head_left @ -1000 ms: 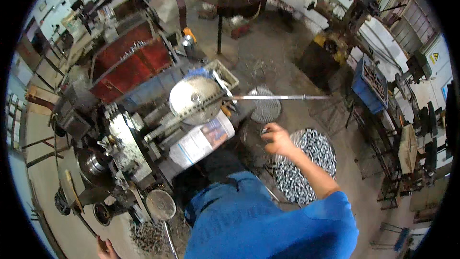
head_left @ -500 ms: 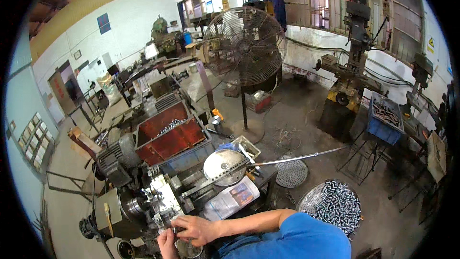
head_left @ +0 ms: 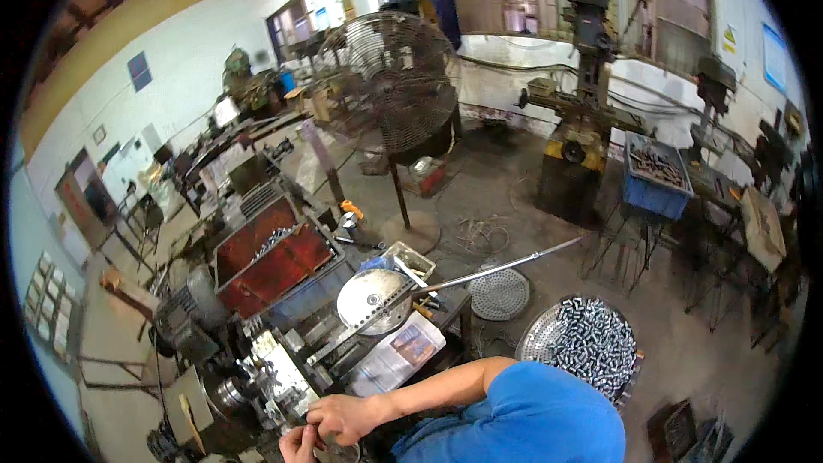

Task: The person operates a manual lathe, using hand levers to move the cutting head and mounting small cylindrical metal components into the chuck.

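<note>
At the lower edge, my right hand (head_left: pixel 343 418) has its fingers bent and pressed together over the front of a small lathe-like machine (head_left: pixel 279 369). My left hand (head_left: pixel 297 445) is close beside it, fingertips pinched and nearly touching the right ones. Whatever lies between the fingers is too small and covered to name. Left of the hands is the machine's round metal chuck (head_left: pixel 230 394). A long metal lever (head_left: pixel 480 273) slants from the machine out to the right. Beyond my right forearm lies a printed paper sheet (head_left: pixel 399 356).
A round pale metal disc (head_left: pixel 374 301) lies behind the paper. Farther back stands a red bin (head_left: pixel 274 261) holding small metal parts. On the right, a perforated basin (head_left: pixel 538 339) is heaped with shiny cylinders (head_left: pixel 591 345). A large fan (head_left: pixel 390 86) and a drilling machine (head_left: pixel 587 94) stand beyond.
The view has swung to the right, so the surroundings sit farther left in it. My hands stay together at the machine's front, slightly lower in the picture, fingers still closed.
</note>
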Demonstrator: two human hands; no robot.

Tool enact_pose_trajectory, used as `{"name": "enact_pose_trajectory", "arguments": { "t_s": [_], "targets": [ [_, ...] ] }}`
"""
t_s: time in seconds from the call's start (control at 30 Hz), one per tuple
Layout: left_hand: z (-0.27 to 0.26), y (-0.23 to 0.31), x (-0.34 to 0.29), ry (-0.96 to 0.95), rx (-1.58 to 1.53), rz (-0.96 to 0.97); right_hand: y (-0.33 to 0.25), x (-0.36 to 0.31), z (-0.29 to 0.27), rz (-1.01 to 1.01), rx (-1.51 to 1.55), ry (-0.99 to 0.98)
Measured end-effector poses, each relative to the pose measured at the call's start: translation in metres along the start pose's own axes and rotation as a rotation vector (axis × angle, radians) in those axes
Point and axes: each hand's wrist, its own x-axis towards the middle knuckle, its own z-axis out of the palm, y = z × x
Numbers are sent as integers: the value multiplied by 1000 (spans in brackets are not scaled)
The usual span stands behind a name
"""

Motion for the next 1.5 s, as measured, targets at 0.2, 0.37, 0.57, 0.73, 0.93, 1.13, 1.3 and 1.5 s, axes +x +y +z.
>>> {"name": "enact_pose_trajectory", "arguments": {
  "t_s": [0.2,0.37,0.57,0.73,0.93,1.13,1.3,1.5],
  "targets": [
    [-3,-6,2,34,180,-128,5,8,-2,23,-40,-186],
    [-29,16,-12,-34,287,-99,1,32,-9,14,-173,-300],
    [-121,9,-94,507,537,-236,38,104,3,-18,-306,-327],
    [-186,-27,-178,789,1112,-535,106,167,35,95,-807,-607],
    [-180,-80,-241,809,1020,-676,123,177,62,147,-890,-755],
    [-166,-106,-231,871,1035,-730,132,171,68,82,-840,-639],
    [-172,-110,-231,860,1043,-745,133,170,69,41,-841,-617],
    [-227,-143,-276,719,1346,-825,133,175,76,74,-797,-627]
  ]
}}
